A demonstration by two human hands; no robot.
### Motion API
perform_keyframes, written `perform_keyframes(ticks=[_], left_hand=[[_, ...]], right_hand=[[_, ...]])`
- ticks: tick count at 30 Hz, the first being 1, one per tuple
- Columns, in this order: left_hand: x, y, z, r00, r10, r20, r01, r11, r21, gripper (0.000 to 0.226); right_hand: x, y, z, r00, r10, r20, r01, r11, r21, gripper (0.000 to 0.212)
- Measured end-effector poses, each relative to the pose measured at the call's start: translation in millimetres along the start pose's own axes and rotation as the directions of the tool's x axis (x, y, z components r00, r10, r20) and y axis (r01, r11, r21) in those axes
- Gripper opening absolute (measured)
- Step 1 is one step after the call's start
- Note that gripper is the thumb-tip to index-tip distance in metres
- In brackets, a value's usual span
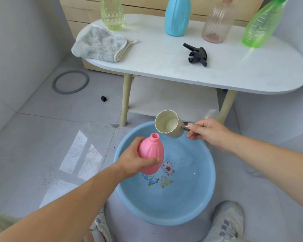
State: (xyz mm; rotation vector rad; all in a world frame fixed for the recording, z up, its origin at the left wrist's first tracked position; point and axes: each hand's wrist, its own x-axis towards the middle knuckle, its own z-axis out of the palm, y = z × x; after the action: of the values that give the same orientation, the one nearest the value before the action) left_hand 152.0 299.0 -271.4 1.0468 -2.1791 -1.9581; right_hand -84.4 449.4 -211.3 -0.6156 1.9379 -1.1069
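Observation:
My left hand [133, 158] grips a pink plastic bottle [151, 151] with no cap, tilted with its open neck pointing up and away, over a blue basin [206, 194] that holds shallow water and has cartoon prints on its bottom. My right hand [207, 132] holds the handle of a cream scoop cup [168, 126] with water in it. The cup hangs above the basin's far rim, just right of and above the bottle's mouth.
A white oval table [164, 67] behind the basin carries a grey cloth [100, 44], a black spray head [197, 55] and several bottles: yellow-green [112, 13], blue [177, 16], pink clear [217, 25], green [262, 23]. A grey ring [70, 82] lies on the floor. My shoes flank the basin.

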Motion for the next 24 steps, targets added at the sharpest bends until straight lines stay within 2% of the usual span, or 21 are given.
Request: perform_keyframes(ticks=[4, 9, 13, 16, 24], left_hand=[[-2.5, 10.4, 2.8, 0.999, 0.034, 0.014, -0.033, 0.999, -0.020, 0.071], [-0.5, 25.5, 6.2, 0.997, 0.081, 0.011, -0.080, 0.995, -0.054, 0.080], [-1.9, 36.6, 7.6, 0.993, 0.114, 0.010, -0.113, 0.991, -0.068, 0.077], [-3.9, 41.3, 7.9, 0.993, 0.119, 0.012, -0.118, 0.990, -0.072, 0.078], [-5.1, 43.0, 6.3, 0.992, 0.127, 0.002, -0.126, 0.988, -0.093, 0.077]], right_hand=[[-31.3, -36.7, -9.4, 0.994, -0.102, -0.044, 0.099, 0.994, -0.046, 0.030], [-61.4, -66.5, -17.5, 0.980, -0.186, -0.070, 0.179, 0.978, -0.103, 0.031], [-78.4, -80.6, -15.8, 0.963, -0.252, -0.090, 0.241, 0.963, -0.123, 0.030], [-83.9, -82.7, -15.5, 0.953, -0.284, -0.108, 0.269, 0.953, -0.140, 0.030], [-84.9, -84.2, -17.1, 0.934, -0.335, -0.127, 0.280, 0.904, -0.323, 0.031]])
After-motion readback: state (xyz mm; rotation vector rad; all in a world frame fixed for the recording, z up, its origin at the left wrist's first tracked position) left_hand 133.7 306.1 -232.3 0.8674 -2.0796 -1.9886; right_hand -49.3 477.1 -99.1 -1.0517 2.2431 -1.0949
